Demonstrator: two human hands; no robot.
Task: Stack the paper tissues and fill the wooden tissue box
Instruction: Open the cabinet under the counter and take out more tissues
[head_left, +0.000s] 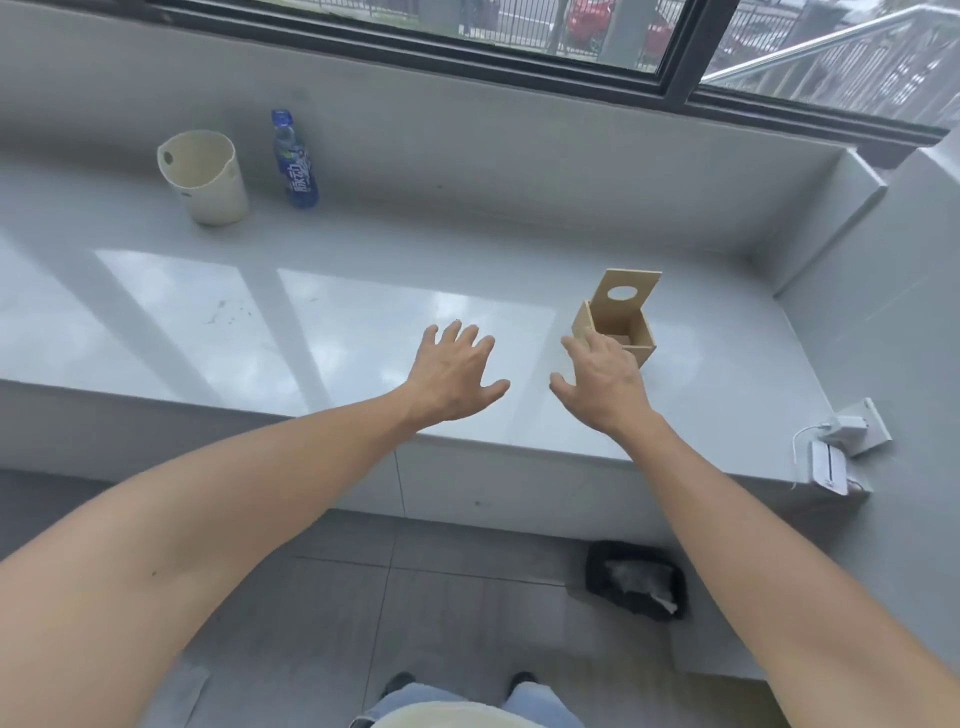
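A small wooden tissue box stands on the grey sill ledge, right of centre. Its lid, with a round hole, is tipped up at the back, and the inside looks hollow. My right hand hovers just in front and left of the box, fingers spread, its fingertips over the box's near left corner; I cannot tell whether they touch it. Palm down over the ledge, my left hand is spread with nothing in it. No paper tissues are visible on the ledge.
A cream plastic bucket and a blue-labelled bottle stand at the back left near the window. A white charger and socket sit on the right wall. A black bin is on the tiled floor below.
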